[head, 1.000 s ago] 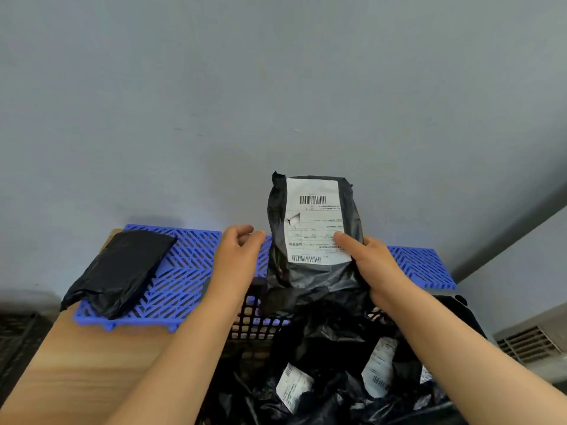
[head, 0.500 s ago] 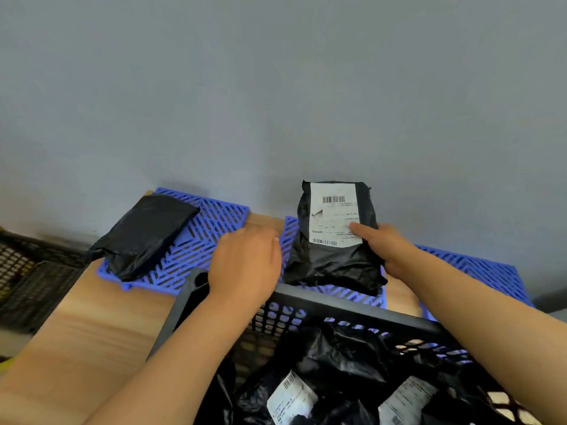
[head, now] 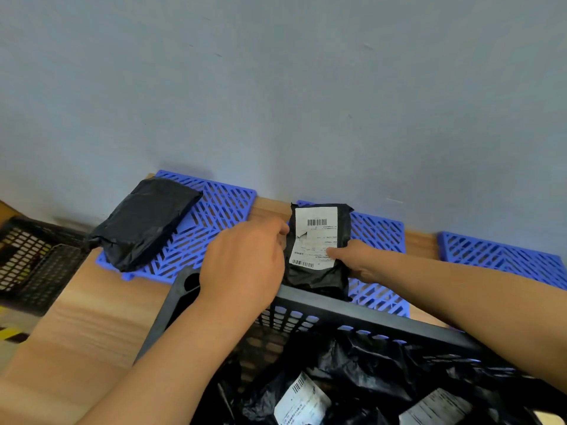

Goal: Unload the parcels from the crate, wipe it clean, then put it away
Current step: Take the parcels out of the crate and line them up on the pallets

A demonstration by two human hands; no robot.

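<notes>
Nearest, the black crate (head: 368,322) is seen on the wooden table (head: 92,317), with several black bagged parcels (head: 362,375) heaped inside it, two of them showing white labels. The unloading step is therefore judged to be in hand and far from done; wiping and putting away are not yet begun.

Just beyond the crate's far rim, the left hand (head: 242,265) is held with its fingers curled toward the left edge of the labelled parcel (head: 319,240). Only the back of the hand is shown, so it cannot be told whether the edge is gripped or merely touched. The right hand (head: 359,262) is set at the parcel's right edge, with the thumb laid flat on the label and the fingers hidden behind; a pinch is judged.

The labelled parcel is placed label up over the middle blue mat (head: 379,234). Its near end is hidden by the rim, so full contact cannot be confirmed.

Farther left, a plain black parcel (head: 144,222) lies on the left blue mat (head: 221,210). A third mat (head: 497,256) is seen at the far right, against the grey wall (head: 276,87).

Next, the pinch would need to be released once the parcel is settled flat. A further parcel should then be taken from the crate.
</notes>
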